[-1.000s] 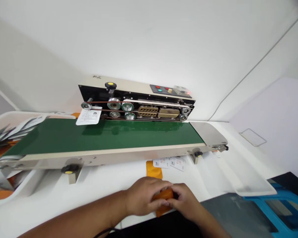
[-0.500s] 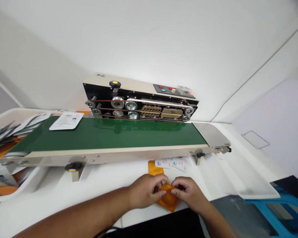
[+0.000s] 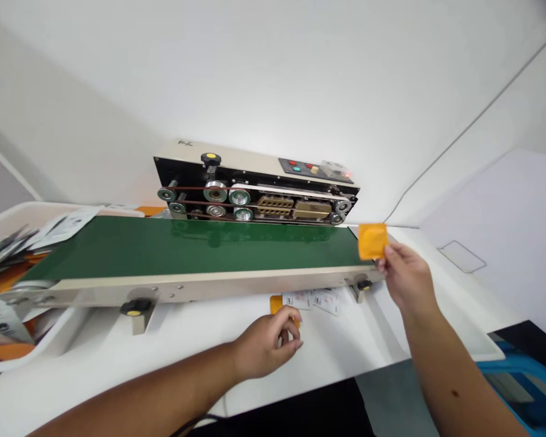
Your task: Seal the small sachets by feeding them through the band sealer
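My right hand (image 3: 409, 276) pinches a small square orange pouch (image 3: 372, 241) by its lower right corner. It holds the pouch up in front of the right end of a green conveyor belt (image 3: 218, 246). My left hand (image 3: 270, 343) is low over the white table (image 3: 173, 358), its fingers loosely curled and apart from the thumb, with nothing in them. Just behind it lies another orange pouch (image 3: 276, 303), partly covered by the hand. White printed packets (image 3: 323, 300) lie beside that pouch, under the belt's front edge.
A band sealing machine (image 3: 255, 182) with rollers and buttons stands behind the belt. At the left, a white bin (image 3: 57, 346) holds many packets. A white tray (image 3: 480, 346) lies at the right, with a blue plastic frame (image 3: 505, 370) below it.
My right hand has carried the orange pouch up and right, away from my left hand, which has let go. The white packet at the belt's left end has moved off toward the bin.
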`<state>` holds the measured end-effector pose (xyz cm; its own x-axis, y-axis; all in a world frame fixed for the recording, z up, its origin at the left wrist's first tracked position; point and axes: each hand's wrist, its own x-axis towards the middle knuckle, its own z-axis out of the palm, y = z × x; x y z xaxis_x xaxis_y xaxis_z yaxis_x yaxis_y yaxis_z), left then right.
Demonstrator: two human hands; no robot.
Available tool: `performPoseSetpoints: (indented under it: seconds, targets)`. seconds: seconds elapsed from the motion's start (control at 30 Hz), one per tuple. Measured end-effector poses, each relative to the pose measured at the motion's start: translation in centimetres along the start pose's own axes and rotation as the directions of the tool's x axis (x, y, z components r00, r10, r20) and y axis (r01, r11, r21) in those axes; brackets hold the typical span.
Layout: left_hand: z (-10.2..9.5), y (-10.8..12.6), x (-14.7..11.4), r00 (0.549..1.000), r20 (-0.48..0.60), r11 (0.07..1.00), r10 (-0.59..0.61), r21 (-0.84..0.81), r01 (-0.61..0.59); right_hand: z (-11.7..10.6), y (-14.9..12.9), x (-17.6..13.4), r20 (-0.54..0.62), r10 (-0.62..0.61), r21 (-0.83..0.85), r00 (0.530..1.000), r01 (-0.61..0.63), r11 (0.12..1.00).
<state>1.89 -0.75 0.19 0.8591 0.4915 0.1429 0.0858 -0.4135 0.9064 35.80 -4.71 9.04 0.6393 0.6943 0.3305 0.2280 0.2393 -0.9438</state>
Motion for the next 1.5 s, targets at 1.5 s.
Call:
performPoseSetpoints:
  seconds: [1.5]
  targets:
    - [-0.2,-0.7,0.5,0.962,-0.039,0.889,0.269,0.395,-0.233,7.3,8.9,-12.9,0.764,-0.014,-0.549,0.646,0.661,0.511]
